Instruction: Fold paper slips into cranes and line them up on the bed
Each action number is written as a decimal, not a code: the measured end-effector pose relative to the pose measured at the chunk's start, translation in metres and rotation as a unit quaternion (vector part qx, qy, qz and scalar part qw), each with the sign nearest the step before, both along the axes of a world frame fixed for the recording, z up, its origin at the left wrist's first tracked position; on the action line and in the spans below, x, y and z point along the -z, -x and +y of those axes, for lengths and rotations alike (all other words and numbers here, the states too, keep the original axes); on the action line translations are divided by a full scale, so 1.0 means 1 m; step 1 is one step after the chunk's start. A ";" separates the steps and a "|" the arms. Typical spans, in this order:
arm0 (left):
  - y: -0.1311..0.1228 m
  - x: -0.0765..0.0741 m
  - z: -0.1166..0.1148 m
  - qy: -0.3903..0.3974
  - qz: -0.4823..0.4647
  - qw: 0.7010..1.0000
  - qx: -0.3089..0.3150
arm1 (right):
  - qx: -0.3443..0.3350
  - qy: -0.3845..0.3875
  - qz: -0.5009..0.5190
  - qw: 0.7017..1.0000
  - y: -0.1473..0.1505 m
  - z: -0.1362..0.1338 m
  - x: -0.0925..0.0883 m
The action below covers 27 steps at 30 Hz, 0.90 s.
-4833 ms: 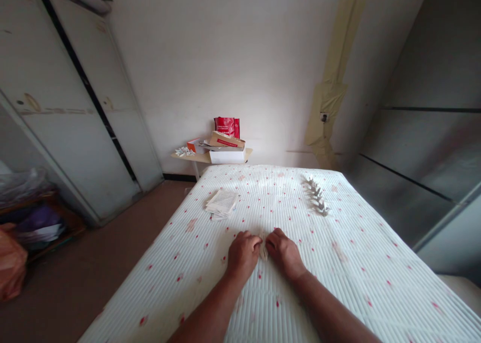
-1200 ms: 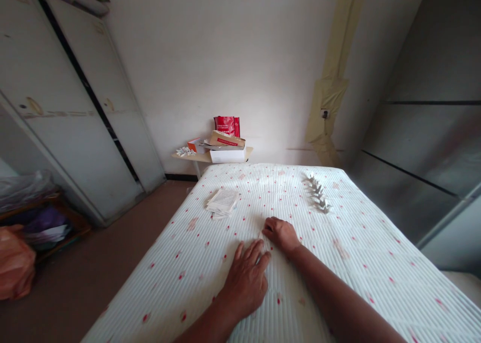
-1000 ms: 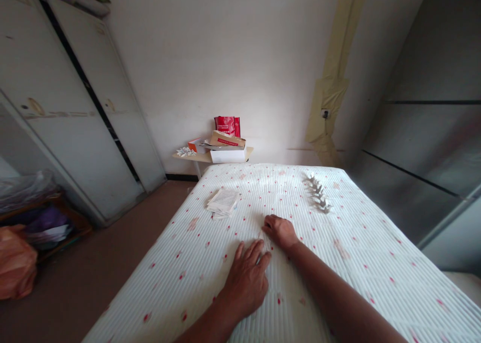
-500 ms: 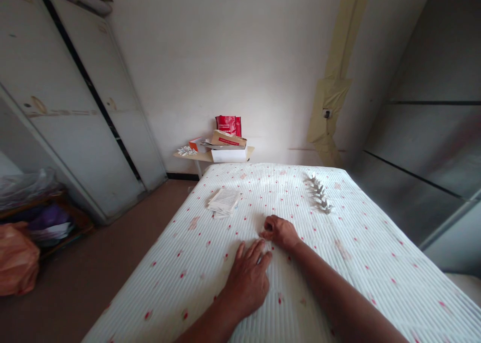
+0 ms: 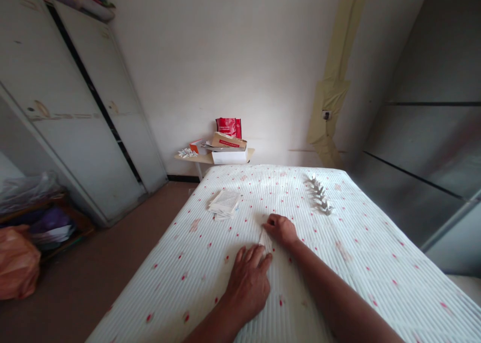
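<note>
Head cam, only one view, so here goes. Two hands on the bed (image 5: 338,263).

The left hand (image 5: 248,285) lies flat and open, palm down. Its fingers (image 5: 259,255) are stretched toward 12 and the tips touch the near end of one narrow folded paper (image 5: 264,239). The right hand (image 5: 281,229) sits just past it at about 1 o'clock, fingers curled closed and pinching the far end of that paper. So the paper lies on the bed right between the two hands.

Counting the rest:
- One stack of sheets (image 5: 225,202) at 11 o'clock from the hands, near the bed's left edge.
- One row of small folded pieces (image 5: 319,195) at 1 o'clock. They're too small to count properly.
- One small tabletop (image 5: 203,158) beyond the far-left corner of the bed, carrying one red bag (image 5: 228,126), one white box (image 5: 229,156) and some bits I can't make out.

Edges: the bed's left edge runs from 11 down to 7, with bare floor (image 5: 112,263) beside it and a wardrobe (image 5: 75,132) further out at 9. The far edge stops just short of the wall at 12. The right edge runs along grey panels (image 5: 421,147) at 3.

There's bare bed all around both hands, most of it toward 3 and 5.
</note>
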<state>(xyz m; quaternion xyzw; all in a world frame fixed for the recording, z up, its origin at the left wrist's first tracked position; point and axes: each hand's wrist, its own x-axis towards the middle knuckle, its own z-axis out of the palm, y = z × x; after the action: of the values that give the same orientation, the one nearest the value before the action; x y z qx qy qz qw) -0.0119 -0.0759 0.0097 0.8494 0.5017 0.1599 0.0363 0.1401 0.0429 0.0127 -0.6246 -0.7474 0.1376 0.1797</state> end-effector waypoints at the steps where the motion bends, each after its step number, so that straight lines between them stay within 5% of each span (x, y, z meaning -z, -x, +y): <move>1: 0.000 -0.001 0.000 -0.001 -0.002 1.000 0.001 | -0.011 0.011 0.022 1.000 -0.003 0.000 0.000; 6: -0.002 -0.004 0.000 -0.007 0.001 1.000 0.001 | -0.070 0.020 0.044 0.996 -0.004 -0.008 -0.003; 21: -0.002 -0.008 -0.001 0.000 0.002 1.000 0.005 | -0.038 -0.046 -0.071 0.996 0.006 -0.007 0.001; 27: -0.002 -0.007 -0.001 -0.001 0.002 1.000 -0.001 | -0.043 -0.047 0.011 0.998 -0.003 -0.002 0.007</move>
<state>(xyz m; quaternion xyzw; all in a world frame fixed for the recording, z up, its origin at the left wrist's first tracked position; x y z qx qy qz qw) -0.0103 -0.0771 0.0166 0.8494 0.5023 0.1584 0.0339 0.1434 0.0405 0.0060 -0.5811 -0.7773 0.1165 0.2112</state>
